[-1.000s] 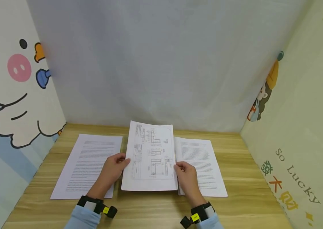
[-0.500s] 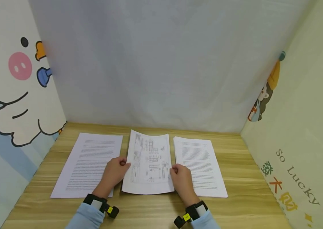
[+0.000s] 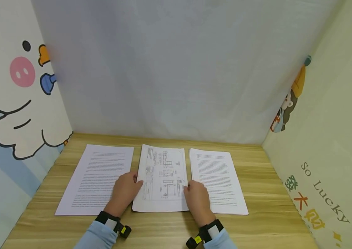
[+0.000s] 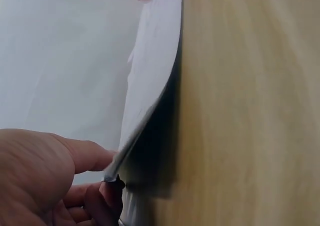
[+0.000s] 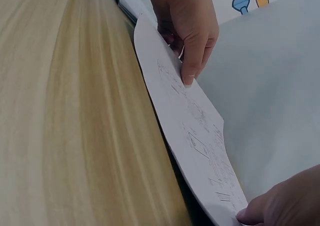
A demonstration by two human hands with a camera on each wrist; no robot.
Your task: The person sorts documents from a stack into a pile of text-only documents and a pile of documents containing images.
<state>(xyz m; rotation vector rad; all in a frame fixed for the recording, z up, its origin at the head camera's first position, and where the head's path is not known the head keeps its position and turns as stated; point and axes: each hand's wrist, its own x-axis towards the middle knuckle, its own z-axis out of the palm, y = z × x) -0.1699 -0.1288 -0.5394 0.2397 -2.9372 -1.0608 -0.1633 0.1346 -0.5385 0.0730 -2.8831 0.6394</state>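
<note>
White sheets of paper (image 3: 166, 204) printed with technical drawings lie between two piles of text pages in the head view. My left hand (image 3: 123, 192) pinches their left edge, thumb on top. In the left wrist view, that edge of the paper (image 4: 150, 81) curves up off the wooden surface, and the left hand's (image 4: 37, 171) other fingers are under it. On the opposite edge my right hand (image 3: 197, 199) pinches the sheets. Seen from the right wrist, the drawing sheet (image 5: 167, 116) bows between both hands, with the right thumb (image 5: 257, 211) at its near edge.
A pile of text pages (image 3: 101, 176) lies to the left, partly under my left forearm. Another pile of text pages (image 3: 217, 183) lies to the right. All rest on a wooden table (image 3: 269, 207). A pale curtain (image 3: 169, 69) stands behind, with patterned side walls (image 3: 325, 121).
The drawing sheets have come down from a raised, tilted position to lie lower between the two piles. Both hands moved down with them, and the right hand shifted slightly left.
</note>
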